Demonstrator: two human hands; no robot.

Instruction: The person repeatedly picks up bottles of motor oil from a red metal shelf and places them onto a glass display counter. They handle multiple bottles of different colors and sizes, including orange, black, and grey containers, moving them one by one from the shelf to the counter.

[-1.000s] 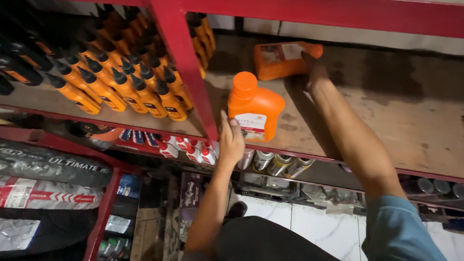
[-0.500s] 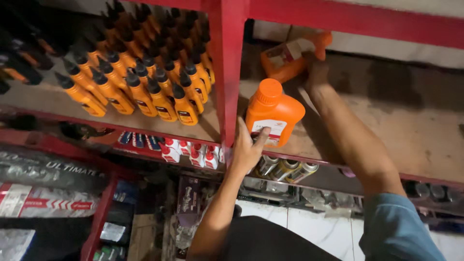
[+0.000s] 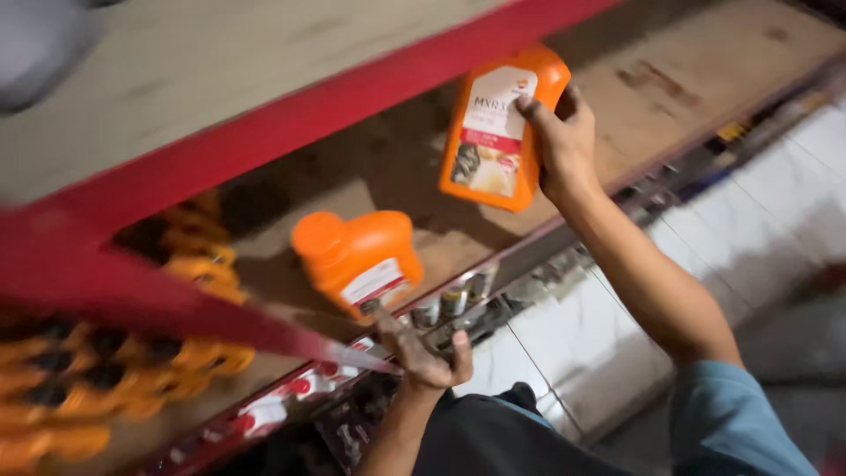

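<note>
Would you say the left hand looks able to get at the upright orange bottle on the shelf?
Probably yes: the left hand sits at the shelf edge just below the upright orange bottle, with nothing between them.

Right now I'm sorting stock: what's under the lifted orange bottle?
Under the lifted orange bottle, gripped by the right hand, lies bare wooden shelf. Its shadowed patch directly beneath is hidden.

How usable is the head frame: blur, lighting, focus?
Head view: heavy motion blur on the left, where the red shelf beam and the small orange bottles smear; the right hand and its orange bottle are sharpest; the standing orange bottle and left hand are soft; warm, dim light, dark shadow under the upper shelf; whole frame tilted.
</note>
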